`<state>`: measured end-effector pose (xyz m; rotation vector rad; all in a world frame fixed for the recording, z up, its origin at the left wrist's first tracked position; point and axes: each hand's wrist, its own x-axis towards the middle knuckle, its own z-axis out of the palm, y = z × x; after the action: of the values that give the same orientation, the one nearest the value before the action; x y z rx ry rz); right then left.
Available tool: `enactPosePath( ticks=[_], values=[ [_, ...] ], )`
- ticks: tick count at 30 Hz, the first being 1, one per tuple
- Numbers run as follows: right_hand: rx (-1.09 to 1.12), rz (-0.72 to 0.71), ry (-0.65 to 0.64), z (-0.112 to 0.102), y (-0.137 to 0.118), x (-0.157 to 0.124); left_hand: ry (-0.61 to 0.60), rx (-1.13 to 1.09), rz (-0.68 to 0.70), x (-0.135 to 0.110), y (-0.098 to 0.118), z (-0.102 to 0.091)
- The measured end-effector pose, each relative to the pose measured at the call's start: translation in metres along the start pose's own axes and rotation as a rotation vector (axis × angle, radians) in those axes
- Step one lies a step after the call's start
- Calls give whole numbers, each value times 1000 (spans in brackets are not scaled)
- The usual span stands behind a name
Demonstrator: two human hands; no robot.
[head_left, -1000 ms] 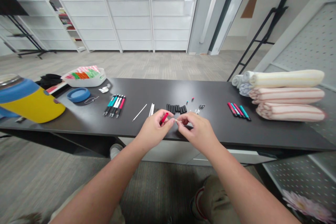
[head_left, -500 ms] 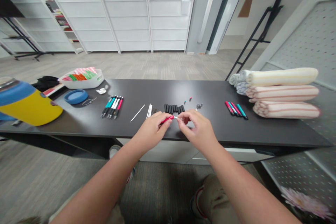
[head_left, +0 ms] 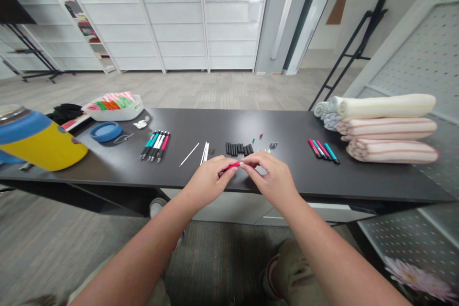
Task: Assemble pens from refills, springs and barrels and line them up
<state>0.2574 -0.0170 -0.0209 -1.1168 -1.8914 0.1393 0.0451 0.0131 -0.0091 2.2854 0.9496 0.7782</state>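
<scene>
Just over the table's front part, my left hand (head_left: 206, 179) is closed around a red pen barrel (head_left: 232, 166). My right hand (head_left: 270, 172) pinches the barrel's right end; a small pale part shows at its fingertips, partly hidden. Behind the hands lie several short black tubes, like pen grips (head_left: 234, 149). Left of these are thin white refills (head_left: 204, 152) and a little pile of springs (head_left: 212, 151). Small silvery parts (head_left: 273, 145) rest beyond my right hand, near a tiny red piece (head_left: 261, 135) and a tiny teal piece (head_left: 254, 140).
Several whole pens (head_left: 158, 146) lie in a row at left. Red and teal barrels (head_left: 330, 153) are at right, beside rolled towels (head_left: 392, 150). A yellow-and-blue bottle (head_left: 46, 146), a blue lid (head_left: 105, 131) and a white basket (head_left: 124, 114) occupy the dark table's (head_left: 193, 122) left end.
The pale tip protruding from the red barrel shows less now, and my right fingertips are closer to the barrel. My hands have otherwise stayed about in place.
</scene>
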Motion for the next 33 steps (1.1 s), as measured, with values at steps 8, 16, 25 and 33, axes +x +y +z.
enactPosePath(
  ticks=[8,16,25,33],
  values=[
    [94,-55,-25,2,1,-1,24,-118,-31,0,0,-2],
    [146,24,-47,3,-2,-2,64,-237,-162,-2,-7,-2],
    [128,-29,-114,5,-4,-3,388,72,-368,-9,-19,-47],
    [126,-14,-149,7,-3,-3,113,769,-589,-22,-49,-78]
  ],
)
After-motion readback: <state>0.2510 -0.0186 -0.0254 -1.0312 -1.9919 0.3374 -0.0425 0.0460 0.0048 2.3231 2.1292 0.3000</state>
